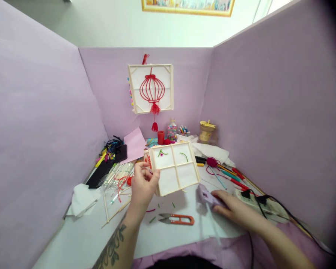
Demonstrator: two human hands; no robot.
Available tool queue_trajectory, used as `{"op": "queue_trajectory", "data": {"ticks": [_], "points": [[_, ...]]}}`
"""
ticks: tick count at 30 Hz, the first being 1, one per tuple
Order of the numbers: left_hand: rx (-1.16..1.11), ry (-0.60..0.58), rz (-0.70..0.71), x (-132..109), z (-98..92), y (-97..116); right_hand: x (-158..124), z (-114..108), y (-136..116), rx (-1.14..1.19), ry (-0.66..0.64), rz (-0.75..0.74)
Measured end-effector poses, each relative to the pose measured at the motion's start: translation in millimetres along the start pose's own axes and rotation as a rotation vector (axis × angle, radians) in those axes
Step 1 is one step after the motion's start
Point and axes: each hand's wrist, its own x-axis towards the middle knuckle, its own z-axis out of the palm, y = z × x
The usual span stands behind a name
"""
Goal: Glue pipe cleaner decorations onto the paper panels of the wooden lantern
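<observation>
My L grip (144,183) pinches the L edge of the stick frame (176,166), thumb vs. fingers; the frame tilts up just R of that grip, over the desk (70,243). My R grip is closed around the lilac glue gun (205,194), below the frame's near R corner; can't tell if the gun is lifted.

Risks, IMO: holding by 1 edge only, the frame could twist if bumped; too hard a squeeze might crack thin sticks. If the gun's hot, a drip could mark the white panes or burn L fingers. The power cord (285,215), R of my R grip, may snag. Snips (182,219) lie between grips, tips toward L forearm: scrape hazard if it drops. The 2 green pieces (184,156) in the upper panes might come off w/ a knock.

Surface: white & cluttered. Green/magenta offcuts (152,219) below L grip, tissue (85,198) & loose sticks to its L, power strip (277,209) beyond R grip. Lilac partitions (268,93) on 3 sides; straight beyond L grip hangs a red lantern panel (151,87), w/ a gold-framed pic (187,4) on the wall above.
</observation>
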Motion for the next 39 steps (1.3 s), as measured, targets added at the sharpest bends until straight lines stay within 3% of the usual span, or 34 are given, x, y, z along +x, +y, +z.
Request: {"op": "queue_trajectory", "data": {"ticks": [3,6,9,13,17,25,39], "points": [[-0.027,-0.018,-0.002,-5,3.5,2,-19,-20,16,0.210,0.137,0.032],[-0.054,-0.016,0.026,-12,8.5,4,-37,-29,7,0.434,0.218,0.085],[-0.088,-0.012,0.060,-19,13.2,4,-43,-24,-32,0.630,0.255,0.100],[-0.096,-0.035,0.080,-27,15.0,1,-30,-6,-94,0.802,0.353,0.032],[-0.070,-0.049,0.099,-32,14.3,-1,-7,7,-122,0.788,0.316,-0.067],[-0.090,-0.057,0.083,-35,17.5,-1,15,15,-120,0.659,0.368,-0.049],[-0.110,-0.050,0.054,-37,16.3,2,24,25,-114,0.746,0.391,-0.013]]}}
